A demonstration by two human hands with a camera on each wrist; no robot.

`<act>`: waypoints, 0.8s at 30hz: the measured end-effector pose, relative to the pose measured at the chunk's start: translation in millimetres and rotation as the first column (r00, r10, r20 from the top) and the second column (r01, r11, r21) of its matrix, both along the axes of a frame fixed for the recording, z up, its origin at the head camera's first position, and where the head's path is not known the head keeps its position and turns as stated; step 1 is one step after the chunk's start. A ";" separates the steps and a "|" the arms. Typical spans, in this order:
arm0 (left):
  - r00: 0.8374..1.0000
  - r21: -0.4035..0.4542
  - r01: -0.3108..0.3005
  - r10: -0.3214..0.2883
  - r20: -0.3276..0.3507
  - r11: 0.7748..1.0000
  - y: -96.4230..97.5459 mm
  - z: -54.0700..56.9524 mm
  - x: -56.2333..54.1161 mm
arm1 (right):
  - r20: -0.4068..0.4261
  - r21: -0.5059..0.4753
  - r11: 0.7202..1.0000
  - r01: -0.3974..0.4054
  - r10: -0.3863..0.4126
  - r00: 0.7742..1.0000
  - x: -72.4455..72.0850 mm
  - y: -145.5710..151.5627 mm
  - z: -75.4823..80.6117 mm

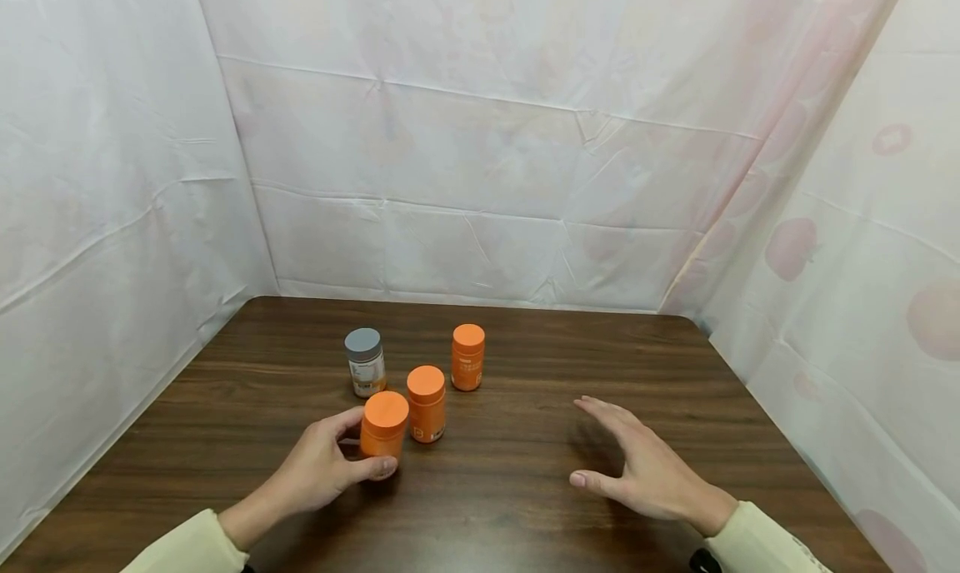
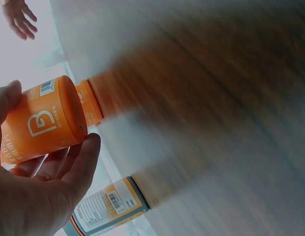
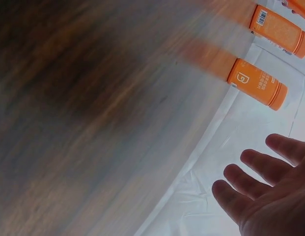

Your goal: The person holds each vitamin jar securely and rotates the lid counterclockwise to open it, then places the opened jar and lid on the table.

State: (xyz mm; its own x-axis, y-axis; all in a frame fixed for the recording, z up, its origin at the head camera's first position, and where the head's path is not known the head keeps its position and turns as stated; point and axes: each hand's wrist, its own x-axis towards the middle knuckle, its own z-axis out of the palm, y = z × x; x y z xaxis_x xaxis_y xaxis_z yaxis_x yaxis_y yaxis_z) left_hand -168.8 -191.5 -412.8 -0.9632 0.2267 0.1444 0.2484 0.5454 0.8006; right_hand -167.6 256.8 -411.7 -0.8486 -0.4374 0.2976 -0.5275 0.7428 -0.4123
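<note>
My left hand (image 1: 324,465) grips an orange pill bottle (image 1: 385,427) with an orange lid, thumb on the near side and fingers round the far side. In the left wrist view this bottle (image 2: 41,120) shows a white logo and a barcode, and its base is in sight. Just right of it stands a second orange bottle (image 1: 427,406), with a third orange bottle (image 1: 468,358) farther back. Behind the held one is a grey-lidded bottle (image 1: 366,363) with a pale label. My right hand (image 1: 648,469) is held over the table's right part, fingers extended, nothing in it.
The dark wood-grain table (image 1: 525,515) has rounded far corners. Pale cloth sheets (image 1: 480,140) hang behind it and along both sides, the right one (image 1: 862,306) printed with reddish fruit shapes.
</note>
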 end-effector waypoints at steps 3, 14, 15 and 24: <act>1.000 -0.001 0.018 -0.018 0.001 1.000 3.1 0.1 1.4 | 0.002 -0.005 1.000 0.000 0.000 1.000 0.6 -1.1 0.2; 0.995 0.016 0.100 -0.100 -0.013 0.995 12.2 -1.6 4.5 | 0.003 -0.020 1.000 0.004 -0.004 1.000 2.1 -3.3 -0.3; 0.994 0.017 0.107 -0.107 -0.015 0.994 13.0 -1.9 4.7 | 0.005 -0.021 1.000 0.004 -0.004 1.000 2.3 -3.4 -0.4; 0.989 0.010 0.146 -0.145 -0.034 0.989 20.1 -1.7 6.9 | 0.007 -0.049 0.999 -0.004 0.005 1.000 3.4 -6.7 0.3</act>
